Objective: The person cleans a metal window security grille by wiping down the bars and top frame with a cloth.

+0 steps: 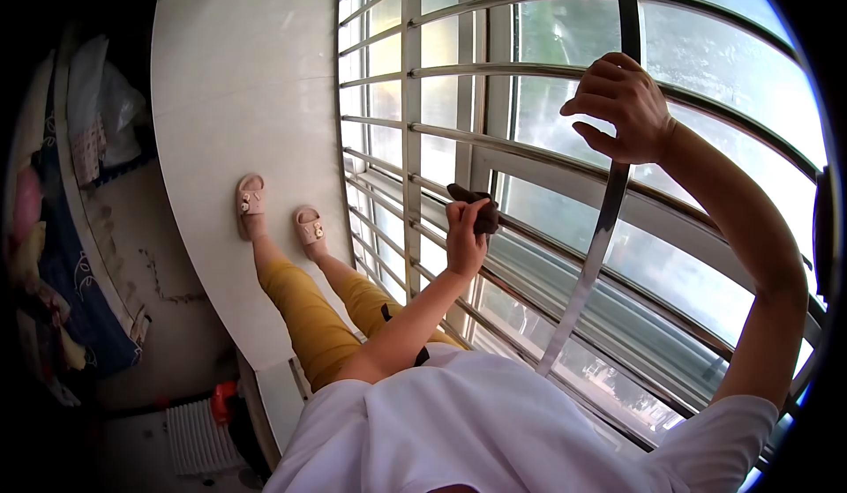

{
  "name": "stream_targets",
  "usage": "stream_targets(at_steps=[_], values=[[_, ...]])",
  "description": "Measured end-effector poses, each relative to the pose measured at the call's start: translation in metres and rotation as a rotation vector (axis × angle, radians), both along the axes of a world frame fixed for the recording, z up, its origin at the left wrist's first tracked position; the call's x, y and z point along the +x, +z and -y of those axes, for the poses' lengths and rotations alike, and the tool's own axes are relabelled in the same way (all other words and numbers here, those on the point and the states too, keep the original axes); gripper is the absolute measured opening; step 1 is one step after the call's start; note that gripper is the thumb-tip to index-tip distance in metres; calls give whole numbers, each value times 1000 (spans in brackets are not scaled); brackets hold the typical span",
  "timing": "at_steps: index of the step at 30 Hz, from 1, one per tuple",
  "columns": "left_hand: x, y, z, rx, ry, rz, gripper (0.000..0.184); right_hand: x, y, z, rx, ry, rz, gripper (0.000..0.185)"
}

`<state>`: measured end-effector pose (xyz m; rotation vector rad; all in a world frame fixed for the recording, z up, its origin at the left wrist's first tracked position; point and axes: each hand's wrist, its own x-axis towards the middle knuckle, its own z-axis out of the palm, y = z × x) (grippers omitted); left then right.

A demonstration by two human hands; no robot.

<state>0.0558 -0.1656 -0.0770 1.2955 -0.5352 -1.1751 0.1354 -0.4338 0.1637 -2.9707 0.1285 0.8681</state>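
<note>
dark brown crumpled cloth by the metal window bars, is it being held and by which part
Yes, the left hand holds the dark brown crumpled cloth by its bunched middle, with parts showing on either side.

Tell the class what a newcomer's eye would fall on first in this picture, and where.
Probably the shiny metal bars before the bright window, filling the right half. Against them, the right hand is raised over an upright bar at upper right, while the left hand, near the centre, holds a dark, cloth-like item. Yellow trousers and pink sandals stand out left of centre.
</note>
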Motion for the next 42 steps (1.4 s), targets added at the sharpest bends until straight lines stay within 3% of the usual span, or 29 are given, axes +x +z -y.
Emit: stream_targets(at_steps=[6, 7, 9, 12, 13, 15, 20, 22, 25, 27, 30, 33, 35, 37, 39, 42], values=[[20, -161, 33, 439, -347, 170, 30, 5, 1, 0, 13, -24, -18, 13], [31, -162, 44, 517, -233, 100, 29, 5, 0, 1, 36, -14, 0, 13], [43, -142, 67, 379, 131, -66, 31, 5, 2, 3, 66, -17, 9, 14], [65, -24, 93, -126, 190, 47, 52, 7, 1, 0, 51, -27, 4, 14], [59, -1, 96, -245, 151, 89, 60, 8, 2, 0, 39, -34, 0, 15], [36, 7, 99, -246, 201, 108, 67, 6, 1, 0, 47, -47, -9, 15], [38, -36, 103, -186, 144, 42, 56, 5, -2, 1, 75, -36, 41, 17], [41, -76, 105, -58, 136, 171, 59, 8, -1, 1, 69, -24, 41, 16], [42, -161, 113, 283, -17, 172, 39, 9, -1, 2, 74, -29, 30, 16], [59, -151, 129, 397, -155, 202, 35, 9, 1, 3, 72, -22, 26, 17], [59, -104, 123, 168, -170, 271, 33, 9, 1, 5, 93, -16, -2, 17], [70, -4, 108, -184, -48, 119, 49, 9, 0, 3, 78, -20, 8, 19], [61, -10, 108, -154, -28, 80, 49, 8, 0, 4, 70, -17, -9, 21], [54, -44, 114, 6, 5, 74, 46, 8, -1, 5, 87, -29, -4, 22], [45, -109, 113, 185, -8, 121, 41, 12, -1, 3, 68, -18, -15, 21], [65, -165, 123, 371, -155, 226, 36, 12, 0, 3, 70, -21, -11, 19]])
